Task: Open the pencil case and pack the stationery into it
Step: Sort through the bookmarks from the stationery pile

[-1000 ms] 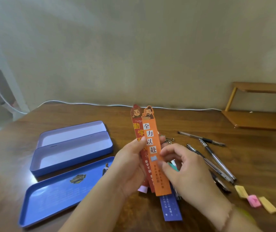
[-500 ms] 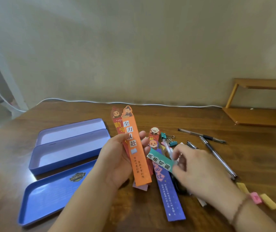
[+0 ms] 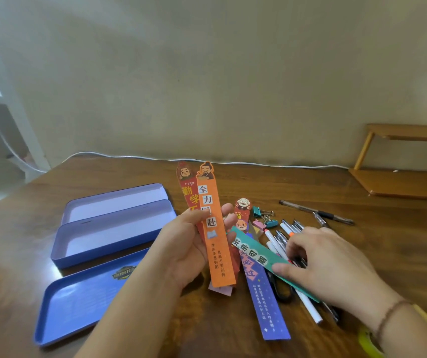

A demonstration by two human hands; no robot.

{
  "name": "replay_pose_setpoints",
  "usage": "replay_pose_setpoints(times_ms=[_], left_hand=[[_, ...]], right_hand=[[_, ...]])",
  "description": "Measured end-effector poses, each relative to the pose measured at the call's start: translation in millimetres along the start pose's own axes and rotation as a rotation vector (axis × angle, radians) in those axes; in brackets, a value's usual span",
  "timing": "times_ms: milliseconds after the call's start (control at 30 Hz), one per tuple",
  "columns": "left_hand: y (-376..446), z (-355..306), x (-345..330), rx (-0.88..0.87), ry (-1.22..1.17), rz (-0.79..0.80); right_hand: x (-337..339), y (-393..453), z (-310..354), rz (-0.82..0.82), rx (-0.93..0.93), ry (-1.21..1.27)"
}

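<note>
Head view: L hand (image 3: 181, 250) gripped orange bookmark (image 3: 216, 236) & red one behind. R hand (image 3: 328, 264) fingers had newly pinched teal bookmark (image 3: 264, 257) off pile, mid-surface. Pencil case (image 3: 109, 226) lay open, near left edge; packing not yet begun.

Orange bookmark (image 3: 215, 236) in left hand (image 3: 181, 250), teal bookmark (image 3: 264, 257) under right hand (image 3: 328, 264)

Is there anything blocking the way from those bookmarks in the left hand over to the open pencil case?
Nothing visible does. The left hand holds the orange bookmark with a red one behind it, right beside the pencil case's open tray. Only bare table shows around the tray, and the tray holds nothing yet.
</note>
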State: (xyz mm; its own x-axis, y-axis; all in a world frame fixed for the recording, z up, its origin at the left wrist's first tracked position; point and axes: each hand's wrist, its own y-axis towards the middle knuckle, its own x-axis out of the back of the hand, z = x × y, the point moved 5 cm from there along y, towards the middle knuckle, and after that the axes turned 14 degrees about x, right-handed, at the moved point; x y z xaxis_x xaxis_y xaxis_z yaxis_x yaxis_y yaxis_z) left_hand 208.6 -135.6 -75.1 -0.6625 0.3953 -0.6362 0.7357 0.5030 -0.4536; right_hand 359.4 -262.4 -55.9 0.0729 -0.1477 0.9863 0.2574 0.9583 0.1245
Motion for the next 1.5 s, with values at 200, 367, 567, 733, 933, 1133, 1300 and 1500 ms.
replay_pose_setpoints(times_ms=[200,367,567,733,933,1133,1300,1500], left_hand=[[-0.7,0.5,-0.6,0.009,0.007,-0.003],[1.7,7.1,-6.3,-0.002,-0.003,0.007],[-2.2,15.8,-20.1,0.001,0.105,0.121],[0.2,9.3,-12.6,-0.056,0.112,0.034],[0.0,-4.7,0.9,-0.096,0.09,-0.025],[2.8,-0.4,1.4,-0.057,0.123,-0.059],[1.8,9.1,-5.9,-0.004,0.116,-0.026],[-1.1,14.2,-10.6,-0.001,0.251,0.043]], right_hand=[[6.7,-4.7,-16.7,-0.022,-0.182,0.28],[15.8,-7.0,7.1,-0.312,-0.223,1.11],[-6.8,2.3,37.3,-0.13,-0.122,0.834],[1.8,-2.0,41.4,-0.058,-0.088,0.274],[-8.6,-5.2,41.4,0.172,-0.125,0.023],[1.9,-5.3,9.8,-0.032,-0.161,0.246],[4.0,-0.3,12.4,-0.341,-0.16,0.983],[-9.5,8.6,38.4,-0.254,-0.039,0.569]])
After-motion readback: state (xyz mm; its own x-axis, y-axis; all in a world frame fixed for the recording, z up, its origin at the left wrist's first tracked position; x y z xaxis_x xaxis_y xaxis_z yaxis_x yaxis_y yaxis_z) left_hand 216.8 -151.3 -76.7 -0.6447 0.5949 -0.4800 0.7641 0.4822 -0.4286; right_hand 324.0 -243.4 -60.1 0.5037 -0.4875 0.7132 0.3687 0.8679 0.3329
